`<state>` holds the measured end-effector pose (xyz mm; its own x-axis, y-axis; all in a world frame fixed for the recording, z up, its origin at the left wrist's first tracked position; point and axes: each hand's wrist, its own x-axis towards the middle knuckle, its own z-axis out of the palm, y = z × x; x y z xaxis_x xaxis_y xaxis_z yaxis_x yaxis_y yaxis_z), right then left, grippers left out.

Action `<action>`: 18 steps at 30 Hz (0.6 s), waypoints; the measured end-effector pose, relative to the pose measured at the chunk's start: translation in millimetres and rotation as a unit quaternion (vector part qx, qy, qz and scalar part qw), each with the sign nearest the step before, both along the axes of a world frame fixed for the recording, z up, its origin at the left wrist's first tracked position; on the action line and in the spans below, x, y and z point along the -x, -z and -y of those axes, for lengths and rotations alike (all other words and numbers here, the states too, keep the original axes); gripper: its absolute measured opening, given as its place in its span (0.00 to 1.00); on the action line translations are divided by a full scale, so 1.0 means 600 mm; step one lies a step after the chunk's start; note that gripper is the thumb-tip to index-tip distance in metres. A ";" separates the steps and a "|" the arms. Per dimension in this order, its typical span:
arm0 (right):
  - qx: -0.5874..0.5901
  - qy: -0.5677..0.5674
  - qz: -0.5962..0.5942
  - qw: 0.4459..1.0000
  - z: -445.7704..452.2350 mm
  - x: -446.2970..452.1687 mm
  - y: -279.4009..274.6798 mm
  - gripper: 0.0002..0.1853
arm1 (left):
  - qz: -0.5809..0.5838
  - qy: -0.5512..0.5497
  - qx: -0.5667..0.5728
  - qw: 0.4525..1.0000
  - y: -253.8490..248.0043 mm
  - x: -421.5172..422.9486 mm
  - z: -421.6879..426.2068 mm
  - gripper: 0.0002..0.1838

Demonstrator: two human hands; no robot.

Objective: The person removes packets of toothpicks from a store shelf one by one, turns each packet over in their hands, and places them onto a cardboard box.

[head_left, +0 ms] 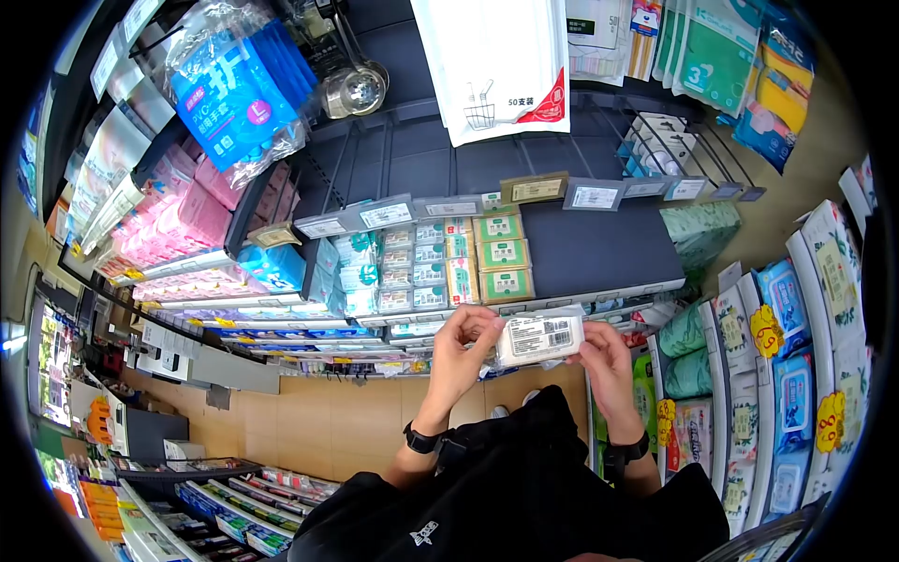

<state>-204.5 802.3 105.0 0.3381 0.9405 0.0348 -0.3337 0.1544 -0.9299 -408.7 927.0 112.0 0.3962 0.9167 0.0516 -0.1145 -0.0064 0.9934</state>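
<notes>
A small white packet [540, 335] with a barcode and printed text facing up is held between both hands. My left hand [464, 351] pinches its left end between thumb and fingers. At the right end, my right hand [607, 363] grips the packet's edge. Just beyond the hands, green-and-tan packs [504, 255] are stacked at the front of a dark shelf [599, 245]. Beside them on the left stand rows of small white and teal packs [413, 267].
Blue glove bags [239, 94] and a large white bag [496, 70] hang above the shelf. Metal hooks [688, 155] jut out at upper right. Pink packs [187, 211] fill the left shelf, and blue wipes packs [794, 398] the right one. Tan floor [309, 417] shows below.
</notes>
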 end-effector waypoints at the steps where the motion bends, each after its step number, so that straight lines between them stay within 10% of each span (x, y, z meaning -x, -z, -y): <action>1: -0.002 -0.001 0.003 1.000 0.001 0.001 0.001 0.14 | 0.000 0.001 0.000 1.000 0.003 -0.001 -0.002 0.06; 18: 0.001 -0.015 0.026 1.000 -0.018 0.008 0.010 0.13 | 0.043 0.006 0.090 0.995 0.007 -0.013 -0.040 0.12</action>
